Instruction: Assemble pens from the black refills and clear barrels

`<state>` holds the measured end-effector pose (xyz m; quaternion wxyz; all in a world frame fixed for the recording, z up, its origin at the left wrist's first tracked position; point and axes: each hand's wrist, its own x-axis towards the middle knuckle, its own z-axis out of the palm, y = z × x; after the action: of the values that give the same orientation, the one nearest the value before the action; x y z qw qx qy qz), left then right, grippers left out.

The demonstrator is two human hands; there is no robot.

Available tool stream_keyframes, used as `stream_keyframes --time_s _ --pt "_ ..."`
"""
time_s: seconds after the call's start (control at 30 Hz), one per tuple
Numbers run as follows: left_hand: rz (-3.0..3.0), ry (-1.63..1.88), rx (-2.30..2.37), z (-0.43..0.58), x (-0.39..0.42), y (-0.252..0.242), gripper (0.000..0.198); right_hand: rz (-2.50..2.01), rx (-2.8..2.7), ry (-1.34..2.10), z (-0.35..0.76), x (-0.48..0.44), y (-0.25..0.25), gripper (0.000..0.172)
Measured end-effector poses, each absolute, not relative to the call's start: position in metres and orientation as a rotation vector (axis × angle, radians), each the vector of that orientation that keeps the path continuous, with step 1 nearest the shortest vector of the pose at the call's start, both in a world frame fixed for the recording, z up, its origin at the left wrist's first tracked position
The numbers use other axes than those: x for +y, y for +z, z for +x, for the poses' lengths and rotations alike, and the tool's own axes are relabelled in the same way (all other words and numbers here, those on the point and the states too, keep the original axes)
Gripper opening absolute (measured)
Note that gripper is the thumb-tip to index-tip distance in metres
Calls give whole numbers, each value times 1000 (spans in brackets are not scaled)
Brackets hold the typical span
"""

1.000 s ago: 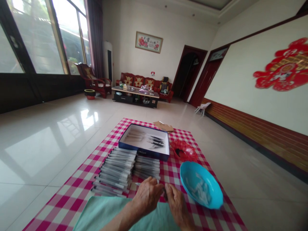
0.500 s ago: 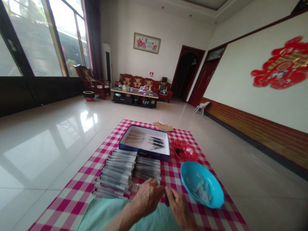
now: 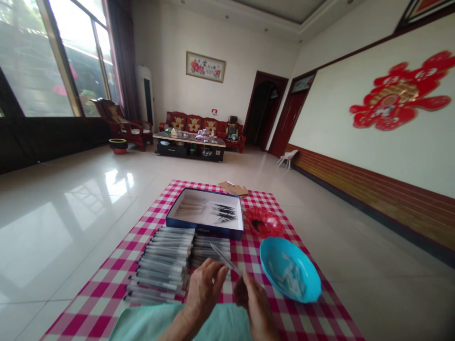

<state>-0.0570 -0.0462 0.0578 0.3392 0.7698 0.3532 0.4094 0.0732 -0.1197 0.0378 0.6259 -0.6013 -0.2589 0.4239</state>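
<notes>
Low in the head view, my right hand [image 3: 253,299] pinches the near end of a thin clear pen barrel [image 3: 223,255] that slants up and to the left. My left hand [image 3: 206,289] is beside it, its fingers parted just under the barrel and holding nothing I can see. Ahead lie two stacks of grey pens with black tips [image 3: 167,259] on the red-and-white checked cloth [image 3: 106,289]. A blue bowl [image 3: 308,292] with small white parts stands right of my hands.
A shallow blue-rimmed box [image 3: 204,229] with a few pens lies beyond the stacks, a red dish [image 3: 263,221] to its right, cardboard [image 3: 232,188] behind. A green towel [image 3: 149,322] covers my lap. Glossy tiled floor surrounds the cloth; sofa and coffee table [image 3: 189,143] stand far back.
My hands were pressed together over the pen; now the left fingers have opened and the right hand has tilted the barrel up to the left. The camera has turned slightly.
</notes>
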Motion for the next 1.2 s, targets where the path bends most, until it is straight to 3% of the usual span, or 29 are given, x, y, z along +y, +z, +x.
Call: stream_keyframes --time_s 0.23,0.33,0.4,0.57,0.6,0.8,1.0,1.2 --pt "972 911 802 -42 -37 45 47 -1136 -378 1381 23 -115 13 60" --pt "776 853 735 -43 -36 41 46 -1287 -683 1517 27 -122 23 64" --pt "726 826 722 -46 -34 39 47 -1479 -1012 1357 50 -128 38 56" --pt "787 750 777 -48 -33 37 46 -2057 -1400 333 148 -119 68 27" --pt "814 721 784 -47 -34 37 43 -2120 -1381 269 166 -114 69 23" --pt "996 613 771 -41 -45 39 26 -2296 -1264 223 216 -88 44 13" --pt "1097 616 749 -44 -49 48 36 -2130 -1132 281 215 -86 45 12" --pt "1140 561 669 -40 -57 58 42 -1762 -1002 536 180 -99 67 39"
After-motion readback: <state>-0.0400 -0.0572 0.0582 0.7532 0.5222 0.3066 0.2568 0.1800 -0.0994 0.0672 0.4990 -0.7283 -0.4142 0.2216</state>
